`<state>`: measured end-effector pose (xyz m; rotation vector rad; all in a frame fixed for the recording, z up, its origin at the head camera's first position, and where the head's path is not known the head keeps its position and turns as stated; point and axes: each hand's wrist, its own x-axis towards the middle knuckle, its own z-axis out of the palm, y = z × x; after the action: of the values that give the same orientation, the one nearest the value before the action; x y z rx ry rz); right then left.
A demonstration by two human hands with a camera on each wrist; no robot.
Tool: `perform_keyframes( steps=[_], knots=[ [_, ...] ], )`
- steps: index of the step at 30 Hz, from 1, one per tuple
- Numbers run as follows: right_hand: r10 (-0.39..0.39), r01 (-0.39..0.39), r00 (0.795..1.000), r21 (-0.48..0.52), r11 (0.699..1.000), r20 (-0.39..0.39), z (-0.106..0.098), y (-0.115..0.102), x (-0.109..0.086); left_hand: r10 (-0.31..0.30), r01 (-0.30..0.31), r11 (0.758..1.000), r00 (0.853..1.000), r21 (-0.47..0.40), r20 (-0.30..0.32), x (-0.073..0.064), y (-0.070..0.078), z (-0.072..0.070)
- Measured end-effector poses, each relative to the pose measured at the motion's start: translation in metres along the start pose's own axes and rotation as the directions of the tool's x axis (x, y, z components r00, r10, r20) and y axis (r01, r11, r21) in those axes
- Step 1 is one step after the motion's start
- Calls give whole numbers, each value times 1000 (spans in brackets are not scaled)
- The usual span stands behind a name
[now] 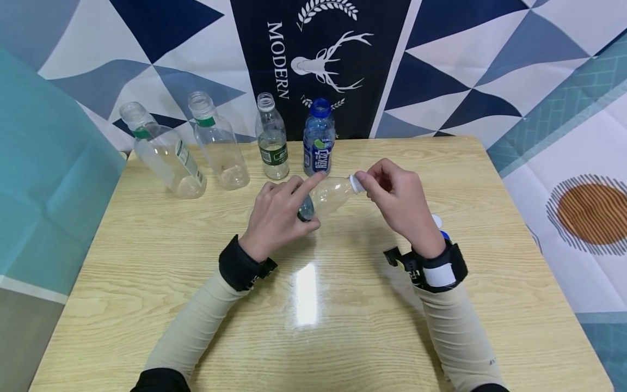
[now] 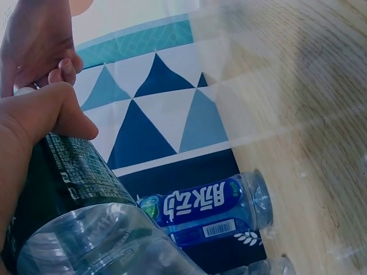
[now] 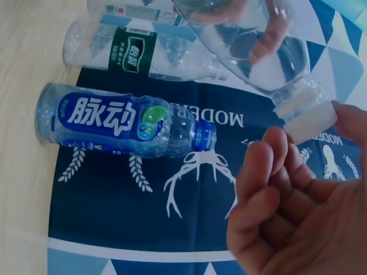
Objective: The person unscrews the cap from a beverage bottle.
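Observation:
Above the middle of the table, a clear plastic bottle [image 1: 334, 195] lies tilted almost level, its neck toward the right. My left hand [image 1: 278, 218] grips it round the body, over the dark green label [image 2: 77, 172]; the index finger is stretched out. A white cap [image 3: 312, 122] sits at the bottle's mouth. The thumb and fingers of my right hand [image 1: 399, 197] pinch this cap. Whether its thread is engaged cannot be told. Just beyond the held bottle stands a blue-labelled drink bottle [image 1: 319, 139] with a blue neck.
Along the table's back edge stand a smaller green-labelled bottle [image 1: 272, 141] and two larger clear bottles, one left [image 1: 168, 158] and another beside it [image 1: 220, 144]. A white cap [image 1: 437, 220] and a blue cap [image 1: 445, 235] lie partly hidden behind the right wrist.

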<state>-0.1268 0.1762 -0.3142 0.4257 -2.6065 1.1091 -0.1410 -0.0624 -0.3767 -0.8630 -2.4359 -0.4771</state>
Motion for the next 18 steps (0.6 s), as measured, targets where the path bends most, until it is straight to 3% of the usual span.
perform_keyframes(
  steps=[4, 9, 13, 18],
  knots=[
    [-86, 85, 996, 56, 995, 4, -8, -16, 0, -7, 7, 1000, 1000, -9, -7, 1, -2, 0],
    [-217, 217, 976, 82, 973, -2, -16, -29, -1, -11, 11, 1000, 1000, -14, 0, 1, -3, 0],
    [-271, 273, 962, 66, 960, -30, -11, -15, 1, -13, 13, 1000, 1000, -15, -5, 1, -3, 0],
    [-256, 263, 960, 51, 963, -114, 0, -1, 4, 1, -1, 1000, 1000, -6, -20, 1, -1, -2]
  ],
)
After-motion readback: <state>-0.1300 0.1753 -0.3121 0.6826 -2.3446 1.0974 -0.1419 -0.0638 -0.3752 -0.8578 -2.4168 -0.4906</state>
